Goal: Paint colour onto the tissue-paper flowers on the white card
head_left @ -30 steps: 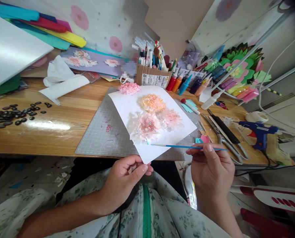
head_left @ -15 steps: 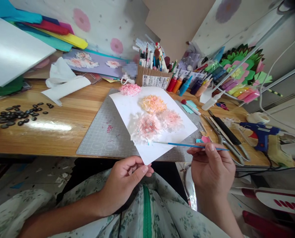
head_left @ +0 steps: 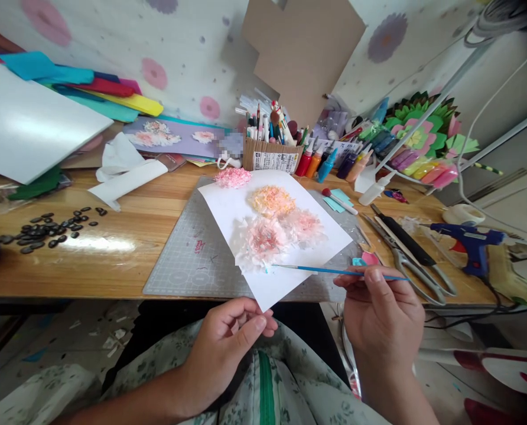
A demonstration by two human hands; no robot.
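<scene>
My right hand (head_left: 383, 313) grips a thin blue paintbrush (head_left: 321, 270) between thumb and fingers. Its tip points left, close to the lower edge of a white and pink ruffled paper flower (head_left: 261, 242), where a small blue spot shows. This flower lies on a white sheet of paper (head_left: 270, 289) beside a pale pink flower (head_left: 305, 227) and a yellow-orange one (head_left: 272, 200). At the sheet's near corner, my left hand (head_left: 237, 333) has its curled fingers closed on the paper. A bright pink ruffled flower (head_left: 232, 177) sits by the sheet's far left corner.
Beneath the sheet is a grey cutting mat (head_left: 179, 265). Black pebble-like pieces (head_left: 46, 230) are scattered at left. A cardboard pen box (head_left: 272, 154) and paint bottles (head_left: 325, 165) stand behind. Scissors (head_left: 400, 260) and a blue glue gun (head_left: 471, 239) lie at right.
The camera view has tilted up slightly, so the table sits lower in the picture. The brush tip has shifted a little to the right. Both hands keep their holds.
</scene>
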